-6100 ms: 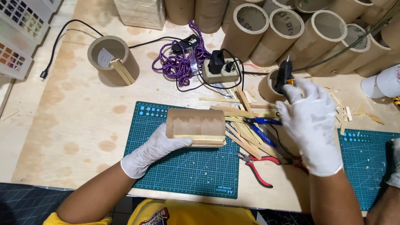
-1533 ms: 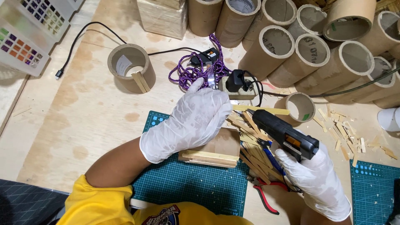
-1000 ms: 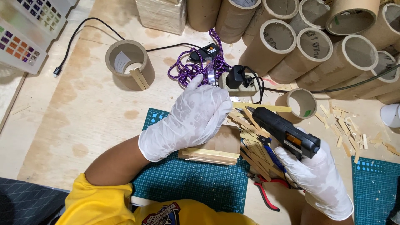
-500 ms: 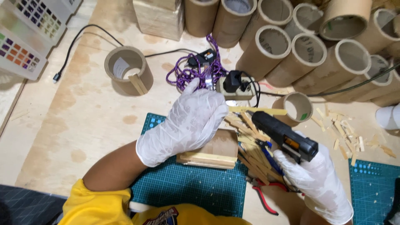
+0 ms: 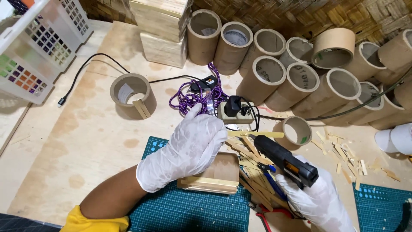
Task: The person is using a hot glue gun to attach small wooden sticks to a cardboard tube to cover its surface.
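Cardboard is what I have under my left hand [image 5: 193, 150]: a short cardboard tube [image 5: 221, 169] lying on its side on the green cutting mat [image 5: 171, 210], my gloved palm pressed over its top and my grip closed loosely around it. Along its near side a few flat wooden sticks [image 5: 210, 184] already lie against the wall, so by my reckoning the cladding is begun but far from round; most of the tube shows bare brown. My right hand [image 5: 317, 202] has its grip closed around the black glue gun [image 5: 285, 161], nozzle aimed toward the tube and the loose pile of sticks [image 5: 253, 172] just beside it. One long stick [image 5: 255, 134] lies across the top of that pile.

Pale plywood makes up the table [image 5: 86, 141], stained in patches. Another short tube with two sticks on it [image 5: 132, 95] stands well apart to the left. Many bare tubes [image 5: 296, 77] are stacked along the back against a woven wall [image 5: 326, 17], with a purple cord [image 5: 193, 96], a power strip [image 5: 234, 112], stacked wood blocks [image 5: 163, 30] and a white plastic basket [image 5: 38, 47] nearby.
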